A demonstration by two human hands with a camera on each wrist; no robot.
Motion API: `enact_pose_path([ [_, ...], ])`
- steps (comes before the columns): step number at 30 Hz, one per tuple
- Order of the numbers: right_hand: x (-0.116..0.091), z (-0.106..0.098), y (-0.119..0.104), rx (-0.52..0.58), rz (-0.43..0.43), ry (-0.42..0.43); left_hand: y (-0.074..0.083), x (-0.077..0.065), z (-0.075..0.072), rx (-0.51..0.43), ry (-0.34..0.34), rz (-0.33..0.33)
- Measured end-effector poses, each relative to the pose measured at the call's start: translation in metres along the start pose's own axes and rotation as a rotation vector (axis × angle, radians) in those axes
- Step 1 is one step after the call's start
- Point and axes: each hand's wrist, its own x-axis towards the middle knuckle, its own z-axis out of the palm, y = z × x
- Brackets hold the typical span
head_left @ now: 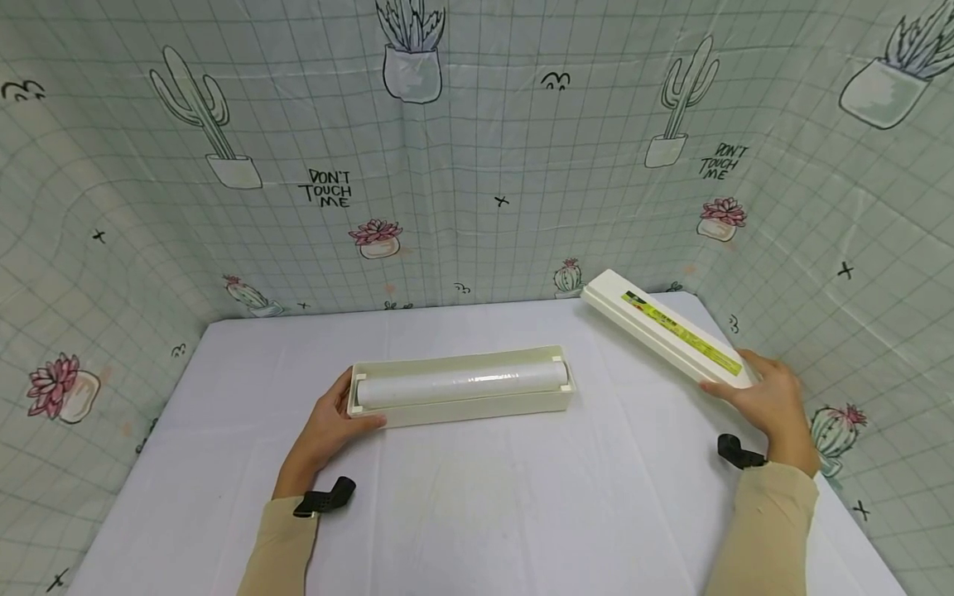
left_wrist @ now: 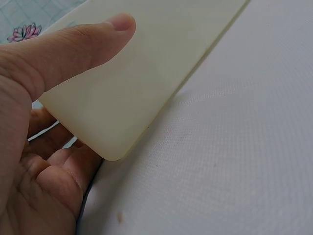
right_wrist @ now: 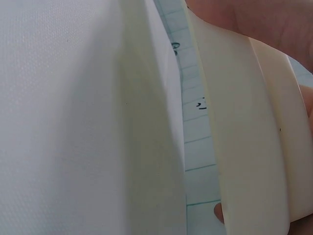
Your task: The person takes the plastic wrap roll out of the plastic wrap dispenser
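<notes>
A long cream box [head_left: 477, 407] without its cover sits on the table, and a roll of plastic wrap [head_left: 462, 382] lies lengthwise inside it. My left hand [head_left: 331, 418] grips the box's left end, thumb along the front wall and fingers behind the end; in the left wrist view the thumb lies flat on the pale front wall [left_wrist: 142, 83]. Over the right side of the table, my right hand [head_left: 771, 397] holds the near end of the long white lid [head_left: 663, 327], which bears a yellow-green label. The right wrist view shows the lid's side [right_wrist: 244, 122] between thumb and fingers.
The table [head_left: 477, 513] has a white cloth over it. Behind and along both sides hang grid-patterned curtains [head_left: 462, 165] printed with cacti. The lid's far end reaches toward the table's back edge.
</notes>
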Motion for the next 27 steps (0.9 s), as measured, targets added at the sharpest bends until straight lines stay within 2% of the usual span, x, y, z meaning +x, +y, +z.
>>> enact_pose_path([
  [18, -0.003, 0.001, 0.007, 0.006, 0.046, -0.005, -0.002, 0.000, -0.001, -0.008, -0.004, -0.003],
  [27, -0.003, 0.003, 0.012, 0.007, 0.048, 0.002, -0.002, 0.000, 0.000, -0.053, -0.028, 0.027],
])
